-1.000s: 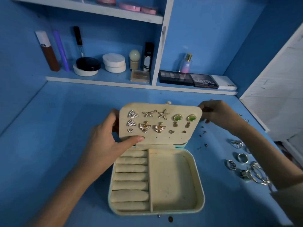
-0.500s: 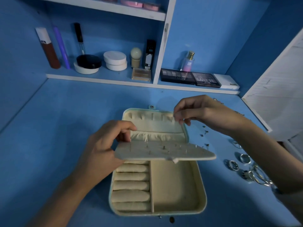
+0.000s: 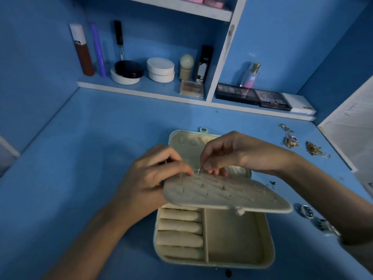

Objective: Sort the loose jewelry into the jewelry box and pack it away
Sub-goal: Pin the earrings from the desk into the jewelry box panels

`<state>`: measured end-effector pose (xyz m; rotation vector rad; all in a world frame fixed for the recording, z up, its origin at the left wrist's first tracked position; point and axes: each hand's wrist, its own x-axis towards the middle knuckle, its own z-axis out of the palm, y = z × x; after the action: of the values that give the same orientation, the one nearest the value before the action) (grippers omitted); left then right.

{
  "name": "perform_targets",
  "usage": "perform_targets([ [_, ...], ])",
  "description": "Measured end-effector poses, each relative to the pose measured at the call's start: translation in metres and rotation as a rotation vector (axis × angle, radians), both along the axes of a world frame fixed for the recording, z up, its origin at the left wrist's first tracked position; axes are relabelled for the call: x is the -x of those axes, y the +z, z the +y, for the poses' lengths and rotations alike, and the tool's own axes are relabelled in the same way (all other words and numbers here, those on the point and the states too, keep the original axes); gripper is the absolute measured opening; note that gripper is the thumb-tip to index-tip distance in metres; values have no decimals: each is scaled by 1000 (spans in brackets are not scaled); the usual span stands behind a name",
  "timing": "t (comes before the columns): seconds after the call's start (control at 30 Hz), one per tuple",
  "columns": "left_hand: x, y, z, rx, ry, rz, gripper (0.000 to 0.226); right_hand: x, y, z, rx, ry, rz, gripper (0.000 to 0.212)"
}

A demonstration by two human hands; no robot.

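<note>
While both hands work over it, a blue desk (image 3: pixel 80 158) fills the view, with a white-edged shelf (image 3: pixel 141 91) of cosmetics running along its back edge. A cream jewelry box (image 3: pixel 270 249) lies open on the desk near the front edge, a little right of centre, its lid (image 3: pixel 181 138) laid back flat toward the shelf. A padded earring panel (image 3: pixel 232 195) is folded down roughly level over the far half of the box, and thin posts stick up through its back.

The left hand (image 3: pixel 153 178) grips the panel's left end, fingers curled over the corner. The right hand (image 3: pixel 238 154) reaches in from the right, its thumb and fingertips pinched together on one earring post (image 3: pixel 199 171) at the panel's far edge, the other fingers curled beneath.

Below the panel, the box's left compartment holds a row of ring rolls (image 3: pixel 179 229), and the wider right compartment shows only bare lining.

A tangle of chains (image 3: pixel 290 140) lies toward the desk's back right corner. Several silver rings (image 3: pixel 304 211) sit near the right edge, just beside the box. Tiny dark earring backs (image 3: pixel 272 182) are scattered between the box and the right forearm.
</note>
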<state>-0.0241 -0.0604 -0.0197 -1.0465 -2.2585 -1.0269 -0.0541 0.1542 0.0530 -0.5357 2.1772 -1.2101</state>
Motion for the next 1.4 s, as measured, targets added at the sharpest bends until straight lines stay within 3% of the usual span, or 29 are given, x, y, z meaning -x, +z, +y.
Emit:
perform_targets([
  [0.5, 0, 1, -1, 12, -15, 8, 15, 5, -1, -5, -24, 25, -40, 6],
  [1.23, 1, 0, 0, 15, -11, 13, 13, 2, 0, -2, -20, 32, 61, 6],
  [1.4, 1, -1, -2, 14, 1, 11, 13, 9, 12, 25, -5, -200, 223, 9],
])
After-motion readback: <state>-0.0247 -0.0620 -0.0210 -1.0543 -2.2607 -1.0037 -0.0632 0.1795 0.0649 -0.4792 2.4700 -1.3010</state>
